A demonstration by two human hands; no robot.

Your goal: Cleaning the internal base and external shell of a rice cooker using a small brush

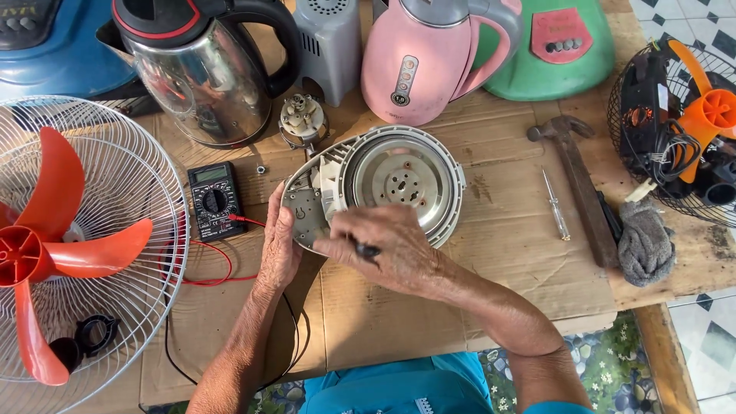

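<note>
At the centre of the frame we see the upturned base of a kettle (pixel 391 184), a round metal disc in a grey plastic shell, lying on the cardboard-covered surface (pixel 506 253). The left hand (pixel 277 249) cups the shell's narrow left end, fingers curled against its edge and thumb side pressed to it. The right hand (pixel 383 249) lies over the lower left of the base, its grip pinched together on a small dark tool (pixel 366 250) whose tip is hidden by the fingers.

Around it the surface is crowded. Just above the base stands a small round electrical part (pixel 302 119), and behind that a steel kettle with a black handle (pixel 203 73) at the upper left, a grey housing (pixel 330 46), a pink kettle (pixel 425 61) and a green plastic cover (pixel 560 54) toward the upper right. A black multimeter (pixel 215 201) lies just left of the left hand, its red lead (pixel 222 261) looping beside the wrist. A white fan guard with red blades (pixel 69 238) fills the left edge. To the right of the base, well apart from it, lie a thin screwdriver (pixel 555 203), a hammer (pixel 579 184) and a grey rag (pixel 645 241). A black fan cage with an orange blade (pixel 682 115) sits at the right edge.
</note>
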